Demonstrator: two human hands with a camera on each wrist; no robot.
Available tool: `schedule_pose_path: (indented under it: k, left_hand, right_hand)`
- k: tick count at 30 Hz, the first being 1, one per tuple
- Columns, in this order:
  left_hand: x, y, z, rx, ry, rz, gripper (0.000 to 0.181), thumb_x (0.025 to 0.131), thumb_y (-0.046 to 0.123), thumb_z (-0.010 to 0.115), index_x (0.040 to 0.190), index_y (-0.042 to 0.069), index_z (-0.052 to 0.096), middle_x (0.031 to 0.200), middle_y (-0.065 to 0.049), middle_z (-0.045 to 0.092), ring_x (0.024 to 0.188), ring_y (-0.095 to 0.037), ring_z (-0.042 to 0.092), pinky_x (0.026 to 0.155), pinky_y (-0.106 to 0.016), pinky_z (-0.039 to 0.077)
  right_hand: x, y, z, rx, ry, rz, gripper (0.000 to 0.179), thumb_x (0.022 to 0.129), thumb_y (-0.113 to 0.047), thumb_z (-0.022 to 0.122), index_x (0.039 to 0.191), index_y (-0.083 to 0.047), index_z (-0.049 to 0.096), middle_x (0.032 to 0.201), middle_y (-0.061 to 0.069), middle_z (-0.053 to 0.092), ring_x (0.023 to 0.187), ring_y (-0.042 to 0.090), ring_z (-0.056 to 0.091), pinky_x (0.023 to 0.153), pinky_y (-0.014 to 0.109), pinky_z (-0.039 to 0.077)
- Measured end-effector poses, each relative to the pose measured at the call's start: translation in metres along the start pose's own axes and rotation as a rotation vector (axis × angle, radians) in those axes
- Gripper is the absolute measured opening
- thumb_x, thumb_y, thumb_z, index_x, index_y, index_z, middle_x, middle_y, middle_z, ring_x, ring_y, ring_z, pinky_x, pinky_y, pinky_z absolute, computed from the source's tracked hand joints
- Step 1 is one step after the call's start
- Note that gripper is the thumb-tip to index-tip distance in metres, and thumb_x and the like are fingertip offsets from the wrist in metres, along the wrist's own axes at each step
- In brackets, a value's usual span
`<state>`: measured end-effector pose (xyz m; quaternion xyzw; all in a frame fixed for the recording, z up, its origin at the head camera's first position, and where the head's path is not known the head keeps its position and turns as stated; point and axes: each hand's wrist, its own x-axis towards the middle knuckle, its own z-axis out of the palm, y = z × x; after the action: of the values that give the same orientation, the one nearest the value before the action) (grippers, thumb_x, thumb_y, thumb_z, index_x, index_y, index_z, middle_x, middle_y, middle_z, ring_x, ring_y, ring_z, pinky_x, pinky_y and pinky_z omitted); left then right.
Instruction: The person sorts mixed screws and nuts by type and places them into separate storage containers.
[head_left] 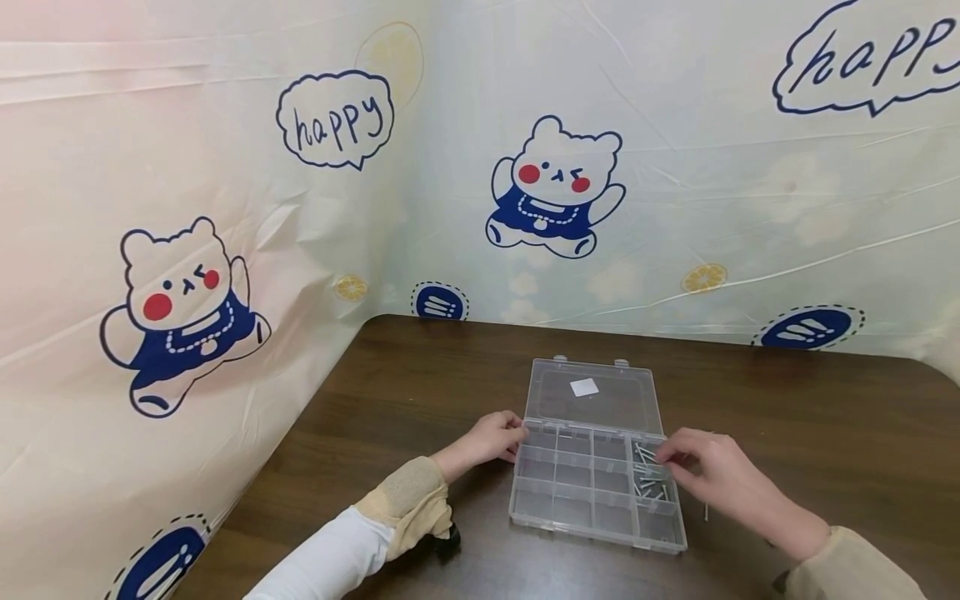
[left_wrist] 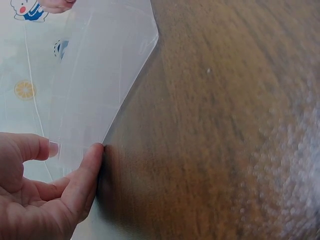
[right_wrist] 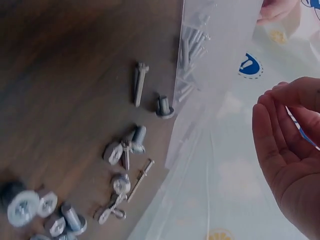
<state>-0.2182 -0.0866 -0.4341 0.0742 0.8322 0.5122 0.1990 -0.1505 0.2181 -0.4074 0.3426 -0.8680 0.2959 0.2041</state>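
A clear plastic compartment box [head_left: 573,510] lies on the table, its lid [head_left: 551,404] folded back. Several silver screws [head_left: 651,487] fill the back and middle compartments on its right side. My left hand [head_left: 491,436] touches the box's left side near the hinge; in the left wrist view its fingers [left_wrist: 90,165] rest against the edge, the thumb apart from them. Over the right-hand compartments, my right hand [head_left: 712,471] has its fingertips drawn together. The right wrist view shows that hand [right_wrist: 295,150] with fingertips meeting; whether something small is between them is hidden.
In the right wrist view, loose hardware lies on the brown table beside the box: a long bolt [right_wrist: 140,84], a short flanged piece [right_wrist: 163,107], a thin screw [right_wrist: 141,180] and several nuts and bolts. A printed curtain [head_left: 675,192] hangs behind the table [head_left: 420,375].
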Motion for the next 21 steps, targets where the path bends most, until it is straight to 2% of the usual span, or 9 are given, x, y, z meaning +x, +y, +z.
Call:
schedule_pose_path:
  k: [5, 16, 21]
  left_hand:
    - [0.001, -0.001, -0.001, 0.01, -0.007, 0.026, 0.022, 0.088, 0.008, 0.051, 0.1, -0.011, 0.053, 0.075, -0.008, 0.054, 0.062, -0.012, 0.053, 0.06, -0.029, 0.057]
    - [0.0, -0.002, -0.001, 0.017, -0.012, 0.014, 0.024, 0.089, 0.009, 0.052, 0.102, -0.011, 0.053, 0.078, -0.012, 0.055, 0.065, -0.015, 0.055, 0.061, -0.03, 0.057]
    - [0.0, -0.001, -0.001, 0.019, -0.017, 0.013, 0.025, 0.089, 0.009, 0.052, 0.103, -0.011, 0.053, 0.079, -0.012, 0.056, 0.066, -0.015, 0.055, 0.061, -0.03, 0.057]
  right_hand:
    - [-0.001, 0.0, -0.008, 0.01, -0.017, -0.014, 0.034, 0.062, 0.014, 0.068, 0.078, -0.015, 0.063, 0.078, -0.008, 0.061, 0.068, -0.002, 0.054, 0.058, 0.01, 0.048]
    - [-0.013, 0.01, -0.013, -0.051, -0.008, -0.025, 0.032, 0.06, 0.012, 0.069, 0.075, -0.016, 0.062, 0.074, -0.011, 0.058, 0.066, -0.004, 0.051, 0.056, 0.008, 0.043]
    - [-0.019, 0.015, -0.014, -0.063, -0.028, -0.019, 0.031, 0.06, 0.011, 0.07, 0.074, -0.016, 0.062, 0.073, -0.012, 0.057, 0.066, -0.004, 0.05, 0.056, 0.009, 0.043]
